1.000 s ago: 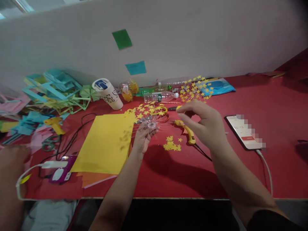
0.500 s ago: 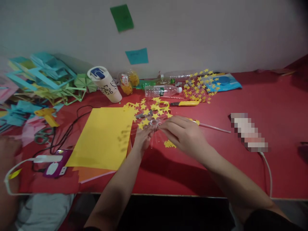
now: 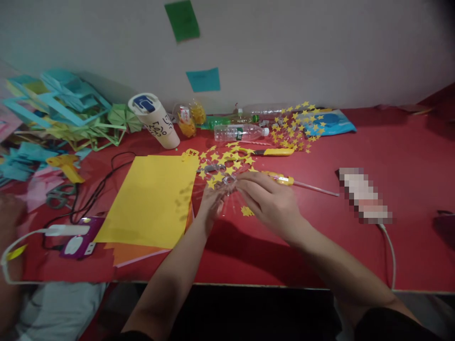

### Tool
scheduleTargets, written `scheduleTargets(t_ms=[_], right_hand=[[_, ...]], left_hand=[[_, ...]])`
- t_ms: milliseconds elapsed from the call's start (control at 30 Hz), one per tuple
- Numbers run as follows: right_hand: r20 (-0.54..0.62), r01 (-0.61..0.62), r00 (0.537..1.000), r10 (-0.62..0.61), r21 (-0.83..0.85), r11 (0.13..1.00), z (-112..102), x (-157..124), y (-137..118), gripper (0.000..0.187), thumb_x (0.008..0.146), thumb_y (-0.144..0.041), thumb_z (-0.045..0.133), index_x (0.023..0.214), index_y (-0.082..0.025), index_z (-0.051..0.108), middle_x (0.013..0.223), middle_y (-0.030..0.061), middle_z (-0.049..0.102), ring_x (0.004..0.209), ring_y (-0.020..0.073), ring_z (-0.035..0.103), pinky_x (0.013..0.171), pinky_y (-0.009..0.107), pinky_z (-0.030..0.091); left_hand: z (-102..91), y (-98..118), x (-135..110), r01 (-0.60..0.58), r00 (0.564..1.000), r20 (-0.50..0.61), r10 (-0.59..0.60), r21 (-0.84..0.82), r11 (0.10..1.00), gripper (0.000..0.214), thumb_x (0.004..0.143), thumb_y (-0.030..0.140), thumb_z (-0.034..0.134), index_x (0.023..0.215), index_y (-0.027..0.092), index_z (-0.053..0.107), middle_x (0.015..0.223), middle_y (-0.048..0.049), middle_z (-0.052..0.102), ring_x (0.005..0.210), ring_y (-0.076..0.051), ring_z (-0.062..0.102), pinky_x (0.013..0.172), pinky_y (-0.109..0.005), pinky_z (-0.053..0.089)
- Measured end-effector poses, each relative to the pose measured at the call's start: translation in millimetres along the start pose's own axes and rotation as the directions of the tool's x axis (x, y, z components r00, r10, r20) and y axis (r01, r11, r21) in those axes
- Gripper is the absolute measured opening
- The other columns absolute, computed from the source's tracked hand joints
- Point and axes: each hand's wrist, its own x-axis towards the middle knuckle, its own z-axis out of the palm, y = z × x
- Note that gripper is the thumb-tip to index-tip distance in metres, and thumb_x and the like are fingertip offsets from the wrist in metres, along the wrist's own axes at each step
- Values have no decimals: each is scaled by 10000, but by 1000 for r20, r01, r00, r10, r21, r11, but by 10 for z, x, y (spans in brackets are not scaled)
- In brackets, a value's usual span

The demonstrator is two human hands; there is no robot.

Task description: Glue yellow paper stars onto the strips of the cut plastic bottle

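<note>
My left hand [image 3: 212, 202] is closed around the base of a clear plastic piece cut into thin strips, with yellow paper stars [image 3: 230, 170] on the strip ends. The fingers of my right hand [image 3: 272, 196] are pinched together at the right side of this piece; what lies between the fingertips is hidden. Below the hands a small pile of loose yellow stars [image 3: 247, 211] rests on the red table [image 3: 277, 251]. Just beyond my right hand lies a screwdriver [image 3: 284, 180] with a yellow, partly clear handle.
Yellow paper sheets [image 3: 147, 203] lie left of my hands. Behind are a yellow cutter [image 3: 273, 152], clear bottles [image 3: 238, 132], another star-tipped piece [image 3: 296, 128] and a white tumbler [image 3: 156, 123]. A glue gun [image 3: 67, 166] and purple power strip [image 3: 80, 239] lie left, near another person's arm [image 3: 10, 237].
My right hand has shifted slightly left and the star-tipped piece has turned a little in my left hand. The whole view has shifted slightly.
</note>
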Motion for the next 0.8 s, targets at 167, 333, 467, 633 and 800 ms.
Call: scheduleTargets(t_ms=[167, 333, 467, 633, 800], right_hand=[[-26, -107, 993, 112, 139, 985, 31, 4, -13, 178, 909, -191, 460, 980, -202, 623, 872, 10, 711, 760, 107, 663, 672, 219, 522], [-58, -140, 987, 150, 151, 979, 44, -8, 5, 188, 895, -210, 491, 1018, -234, 632, 871, -1, 717, 742, 109, 667, 679, 236, 531], [-73, -119, 989, 130, 135, 984, 45, -8, 5, 202, 891, -197, 499, 1029, -240, 640, 875, -3, 720, 746, 111, 669, 687, 249, 540], [-104, -89, 989, 103, 132, 987, 41, 2, 1, 141, 885, -175, 511, 934, -199, 641, 859, 10, 724, 750, 110, 671, 677, 234, 535], [-57, -87, 994, 92, 89, 992, 18, 16, -12, 176, 911, -191, 451, 894, -197, 626, 802, 13, 712, 708, 109, 659, 639, 232, 523]], left_hand=[[50, 57, -46, 10, 1000, 12, -10, -5, 1000, 273, 517, 115, 770, 712, 202, 600, 632, 19, 657, 673, -160, 646, 651, -258, 514], [80, 64, -63, 20, 1000, -7, -20, -1, 1000, 259, 522, 103, 763, 684, 200, 587, 595, 37, 638, 610, -133, 621, 634, -248, 509], [87, 79, -75, 33, 999, -30, -32, 12, 999, 248, 562, 87, 740, 732, 189, 590, 631, 19, 640, 659, -147, 628, 669, -271, 498], [90, 103, -94, 48, 997, -62, -48, -2, 999, 291, 535, 61, 744, 721, 184, 557, 622, 42, 623, 591, -106, 595, 638, -241, 482], [94, 83, -103, 75, 992, -104, -72, 23, 997, 350, 524, 66, 752, 728, 195, 498, 623, 55, 612, 598, -101, 587, 615, -230, 458]])
